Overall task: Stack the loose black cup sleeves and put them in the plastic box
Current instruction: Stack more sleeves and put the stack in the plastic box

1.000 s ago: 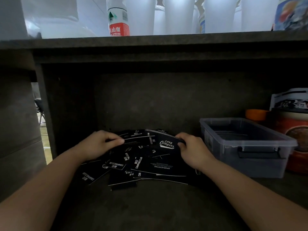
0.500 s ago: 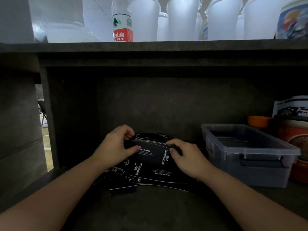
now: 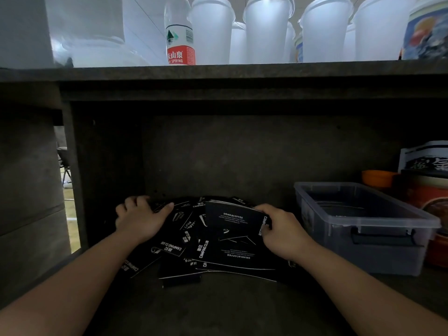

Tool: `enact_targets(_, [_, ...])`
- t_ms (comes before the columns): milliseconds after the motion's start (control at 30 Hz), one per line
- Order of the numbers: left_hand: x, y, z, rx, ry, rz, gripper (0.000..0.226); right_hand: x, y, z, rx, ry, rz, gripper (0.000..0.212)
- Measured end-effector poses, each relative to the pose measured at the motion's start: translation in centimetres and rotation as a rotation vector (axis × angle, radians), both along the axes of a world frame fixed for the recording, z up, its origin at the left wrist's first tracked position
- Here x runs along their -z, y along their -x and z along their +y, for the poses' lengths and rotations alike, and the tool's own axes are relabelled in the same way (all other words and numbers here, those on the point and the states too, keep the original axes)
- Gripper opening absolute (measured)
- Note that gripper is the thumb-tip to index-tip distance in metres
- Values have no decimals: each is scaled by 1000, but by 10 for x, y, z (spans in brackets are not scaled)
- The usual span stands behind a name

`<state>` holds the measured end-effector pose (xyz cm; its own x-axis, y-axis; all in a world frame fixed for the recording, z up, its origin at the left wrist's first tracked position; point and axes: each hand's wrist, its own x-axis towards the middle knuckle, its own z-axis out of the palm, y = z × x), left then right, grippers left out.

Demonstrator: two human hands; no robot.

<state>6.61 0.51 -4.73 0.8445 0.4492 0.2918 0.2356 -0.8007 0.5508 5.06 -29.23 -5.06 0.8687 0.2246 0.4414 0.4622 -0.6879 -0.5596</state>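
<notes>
The right hand pinched one sleeve above the pile; the left hand gripped another sleeve beside the plastic box

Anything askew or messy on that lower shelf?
Yes: the black cup sleeves lie fanned at mixed angles, unstacked, between the left hand and right hand. The plastic box sits square.

Half a second ago both hands pinched one flat black printed cardboard cup sleeve between them; now only the right hand holds it by its right end. The left hand has let go and moved out to the left, its fingers curling over the far left edge of the loose pile of black sleeves.
</notes>
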Motion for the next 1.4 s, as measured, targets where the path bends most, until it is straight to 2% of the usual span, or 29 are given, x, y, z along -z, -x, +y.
enact_targets(133, [-3,4,-2,173,53,106,99,5,-3,3,34,-21,-23,24])
enact_targets(267, [0,6,-10,263,-78,265,103,4,-5,2,93,-42,-64,26])
enact_targets(400, [-7,12,-11,313,-144,242,76,2,-3,-1,134,-45,-80,31])
enact_targets(533, [-14,14,-10,302,-217,69,33,2,-3,-1,138,-1,-36,33])
enact_targets(600, [-15,14,-9,273,-135,-47,26,2,-3,0,137,14,-17,30])
enact_targets(733, [-19,15,-8,153,11,-278,27,3,-3,1,141,-7,-33,26])
enact_targets(800, [-19,13,-3,113,58,-390,17,3,-3,1,141,-14,-38,26])
enact_targets(867, [-16,8,2,142,134,-494,15,3,-4,0,135,-38,-32,27])
enact_targets(933, [-15,4,5,227,326,-565,15,3,-5,0,130,-62,-15,29])
enact_targets(1100, [-16,8,-9,508,700,-564,2,2,-4,2,133,-76,10,26])
enact_targets(1233, [-12,8,-13,623,782,-555,11,2,-6,0,150,-83,-9,23])
enact_targets(1400, [-14,8,-18,610,901,-651,20,2,-6,0,160,-59,-20,22])
